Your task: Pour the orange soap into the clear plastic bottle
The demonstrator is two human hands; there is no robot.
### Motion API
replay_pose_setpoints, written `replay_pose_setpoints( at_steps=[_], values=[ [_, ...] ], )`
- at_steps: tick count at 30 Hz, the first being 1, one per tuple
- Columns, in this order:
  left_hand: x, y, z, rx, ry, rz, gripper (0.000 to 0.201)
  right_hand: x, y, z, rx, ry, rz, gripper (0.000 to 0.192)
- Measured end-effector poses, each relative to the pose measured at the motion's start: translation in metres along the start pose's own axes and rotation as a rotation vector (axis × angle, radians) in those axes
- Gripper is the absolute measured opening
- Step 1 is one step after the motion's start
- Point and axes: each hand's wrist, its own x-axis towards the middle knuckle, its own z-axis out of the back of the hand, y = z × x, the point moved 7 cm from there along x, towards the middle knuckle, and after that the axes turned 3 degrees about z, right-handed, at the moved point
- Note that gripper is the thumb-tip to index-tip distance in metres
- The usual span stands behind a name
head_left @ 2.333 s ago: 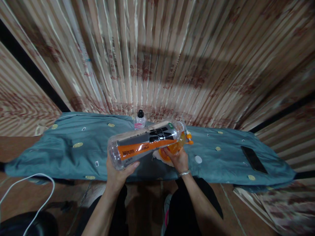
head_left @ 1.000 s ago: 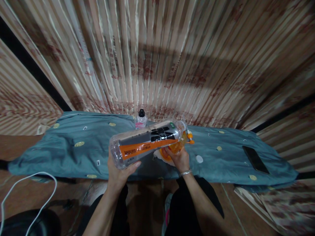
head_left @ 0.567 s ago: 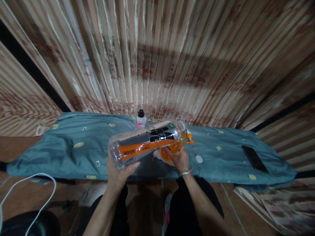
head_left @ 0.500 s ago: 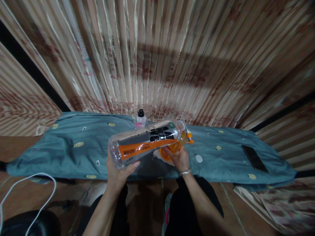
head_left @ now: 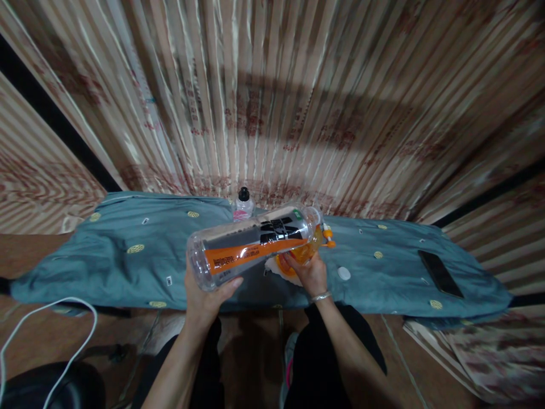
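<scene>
Bottle work over the teal cloth [head_left: 128, 267]: our left hand [head_left: 203, 298] is wrapped around the base of a large clear plastic bottle [head_left: 255, 244] with an orange-and-black label, tipped nearly flat, mouth toward the right. Our right hand [head_left: 310, 272] is closed around a small orange cup [head_left: 303, 254] just under that mouth. A white cap [head_left: 343, 273] lies on the cloth just right of the hand. A small black-capped bottle [head_left: 243, 204] stands behind, and a phone [head_left: 440, 274] lies far right.
</scene>
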Motion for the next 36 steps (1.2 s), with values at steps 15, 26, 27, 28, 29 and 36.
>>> replay_pose_setpoints(
  at_steps=[15,26,27,28,29,36],
  values=[
    [0.006,0.001,0.0,-0.014,0.072,0.074,0.1,-0.003,0.004,0.002,-0.05,0.011,-0.022,0.056],
    [0.005,0.012,0.002,-0.032,0.013,0.002,0.097,-0.001,-0.003,0.0,-0.078,-0.024,-0.003,0.061],
    [0.005,0.01,0.001,-0.042,0.023,0.007,0.096,-0.002,-0.003,0.0,-0.081,-0.026,-0.003,0.06],
    [0.005,0.008,0.001,-0.047,0.038,0.015,0.095,-0.002,-0.003,0.0,-0.078,-0.025,-0.001,0.059],
    [0.006,0.006,0.0,-0.048,0.055,0.027,0.093,-0.002,-0.003,0.0,-0.071,-0.022,0.004,0.059],
    [0.007,0.004,0.001,-0.028,0.024,-0.017,0.094,0.001,-0.006,-0.002,-0.044,0.003,-0.008,0.071]
  ],
)
